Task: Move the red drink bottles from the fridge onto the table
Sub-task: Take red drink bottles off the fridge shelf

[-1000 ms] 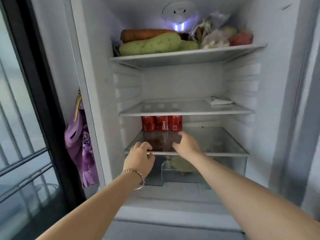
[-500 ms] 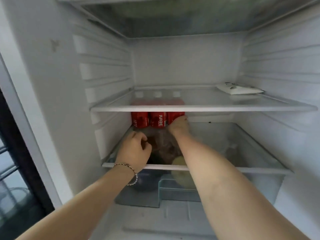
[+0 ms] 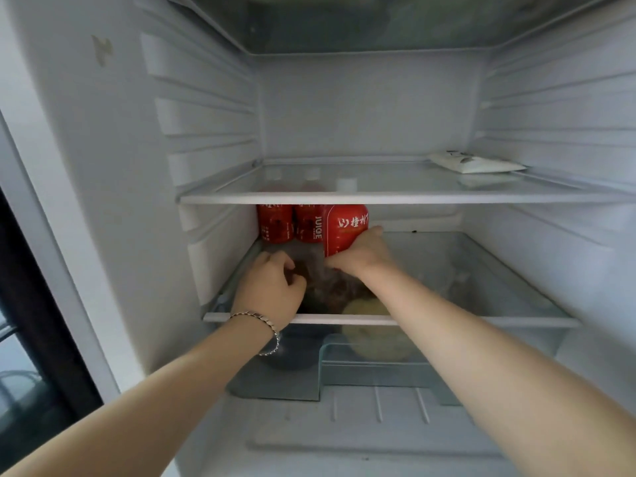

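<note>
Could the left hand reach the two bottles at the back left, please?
Probably yes: the left hand is over that shelf, just in front of the two bottles, nothing between them; the right hand grips the third bottle.

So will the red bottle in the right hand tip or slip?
Probably rigid: the red bottle shows no denting under the right hand. Tall and narrow, so likely tippy. The shelf close above may catch it.
</note>
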The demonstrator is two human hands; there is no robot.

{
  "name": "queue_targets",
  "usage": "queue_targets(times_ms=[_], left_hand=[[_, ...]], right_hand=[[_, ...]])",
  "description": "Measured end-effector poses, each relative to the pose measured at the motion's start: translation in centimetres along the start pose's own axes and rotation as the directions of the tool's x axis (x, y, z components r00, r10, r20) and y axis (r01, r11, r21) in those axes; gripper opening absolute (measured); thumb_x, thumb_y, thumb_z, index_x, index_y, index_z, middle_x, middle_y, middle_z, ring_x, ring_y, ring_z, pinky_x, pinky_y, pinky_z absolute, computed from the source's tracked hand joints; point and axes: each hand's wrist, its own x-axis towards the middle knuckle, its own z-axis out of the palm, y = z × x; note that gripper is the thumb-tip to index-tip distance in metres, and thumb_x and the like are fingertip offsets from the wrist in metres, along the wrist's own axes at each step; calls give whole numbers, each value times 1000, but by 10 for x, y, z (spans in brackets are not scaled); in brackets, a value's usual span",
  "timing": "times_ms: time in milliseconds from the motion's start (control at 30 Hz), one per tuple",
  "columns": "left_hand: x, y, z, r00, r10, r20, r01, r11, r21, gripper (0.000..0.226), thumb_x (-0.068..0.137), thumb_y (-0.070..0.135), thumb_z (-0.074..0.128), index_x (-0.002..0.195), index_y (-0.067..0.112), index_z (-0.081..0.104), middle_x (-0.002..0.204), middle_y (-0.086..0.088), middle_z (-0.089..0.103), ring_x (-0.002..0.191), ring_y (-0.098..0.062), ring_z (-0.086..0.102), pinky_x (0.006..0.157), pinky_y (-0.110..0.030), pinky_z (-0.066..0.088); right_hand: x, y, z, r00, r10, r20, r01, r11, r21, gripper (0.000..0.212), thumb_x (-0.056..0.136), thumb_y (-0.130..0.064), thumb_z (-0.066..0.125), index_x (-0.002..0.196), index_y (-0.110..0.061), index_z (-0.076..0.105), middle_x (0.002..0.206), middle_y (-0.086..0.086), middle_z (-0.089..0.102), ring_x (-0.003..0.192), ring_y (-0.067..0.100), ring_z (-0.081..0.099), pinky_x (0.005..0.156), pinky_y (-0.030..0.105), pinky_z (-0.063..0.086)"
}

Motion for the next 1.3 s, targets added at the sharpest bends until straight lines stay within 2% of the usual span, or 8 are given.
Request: queue_targets(times_ms=[200, 433, 533, 633, 900, 1067, 1200, 1300], left_hand=[[-5, -1, 0, 997, 39, -68, -47, 991, -125, 30, 83, 11, 54, 113, 11, 53, 109, -7, 58, 96, -23, 56, 77, -26, 42], [-20, 19, -37, 936, 77, -342, -233, 866, -443, 16, 85, 20, 53, 89, 35, 53, 91, 13, 55, 82, 6, 53, 67, -4, 39], [-22, 38, -63, 973, 110, -202, -188, 886, -424, 14, 74, 58, 49, 82, 47, 51, 93, 20, 57, 83, 7, 54, 67, -15, 45], [-23, 44, -83, 995, 96, -39, -103, 954, -281, 27, 66, 68, 51, 77, 44, 53, 88, 20, 58, 78, 5, 55, 63, -20, 48], [-15, 51, -103, 998, 24, 51, -19, 996, -82, 36, 66, 64, 58, 80, 31, 59, 73, 15, 64, 70, -3, 60, 62, -26, 52], [-3, 38, -117, 990, -45, 136, 41, 999, 32, 29, 70, 34, 63, 50, 16, 51, 48, 4, 59, 49, -12, 59, 46, -22, 41], [0, 32, -117, 981, -39, 190, 5, 985, 173, 38, 70, 41, 60, 46, 14, 47, 47, 0, 57, 50, -19, 58, 47, -24, 38], [4, 31, -112, 983, -25, 181, -19, 970, 242, 38, 72, 42, 57, 47, 16, 45, 51, -1, 54, 51, -18, 55, 47, -23, 34]], right_hand=[[-31, -1, -8, 991, -136, 15, 117, 904, 412, 103, 60, -30, 86, 141, -19, 24, 133, 5, 48, 122, 24, 49, 98, 38, 43], [-73, 0, 6, 966, -244, -83, 257, 900, 352, 84, 55, -43, 84, 125, -26, 41, 114, -10, 58, 104, 13, 58, 83, 27, 47], [-98, -6, 10, 956, -295, -5, 270, 868, 417, 73, 47, -50, 86, 105, -42, 42, 92, -22, 61, 81, -9, 57, 65, 11, 43], [-116, -11, 13, 940, -337, 55, 281, 855, 436, 75, 49, -44, 87, 103, -43, 35, 86, -27, 54, 77, -11, 53, 68, 10, 42], [-129, -14, 15, 884, -416, 212, 264, 820, 507, 77, 50, -34, 88, 113, -35, 44, 101, -16, 64, 91, 1, 63, 77, 19, 49], [-124, -14, 10, 695, -584, 420, 332, 778, 533, 42, 65, -57, 69, 99, -37, 56, 88, -15, 70, 83, 2, 68, 70, 20, 55], [-46, -21, 10, 963, -268, 2, 240, 866, 438, 38, 95, -37, 47, 67, -15, 61, 65, 6, 66, 63, 20, 65, 61, 28, 52], [15, -25, 25, 993, -91, 80, 88, 995, 44, 24, 89, -29, 59, 97, -6, 62, 108, 17, 64, 103, 29, 61, 88, 34, 47]])
